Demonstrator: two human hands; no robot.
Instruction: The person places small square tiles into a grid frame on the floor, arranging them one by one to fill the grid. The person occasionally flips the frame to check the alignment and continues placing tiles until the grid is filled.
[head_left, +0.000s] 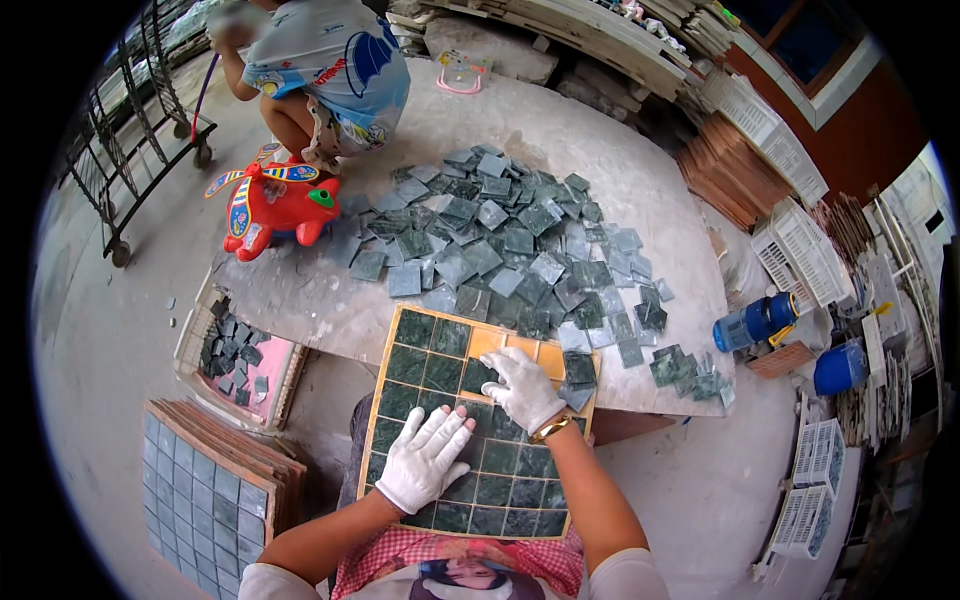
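A yellow grid tray [388, 365] lies in front of me, most of its cells filled with dark green square tiles [425, 345]. My left hand [425, 458], in a white glove, rests flat with fingers spread on the tiles in the tray's lower middle. My right hand [522, 388], also gloved, with a gold bracelet at the wrist, presses fingers down on a tile near the tray's upper right, beside a few unfilled yellow cells [520, 348]. A large heap of loose green tiles [500, 250] covers the grey stone slab [300, 300] beyond the tray.
A person crouches at the slab's far left behind a red toy [275, 205]. A basket of tile pieces [235, 355] and a stack of finished tile sheets [195, 480] sit at my left. White crates [800, 250], blue containers [755, 322] and a metal cart [150, 120] surround the area.
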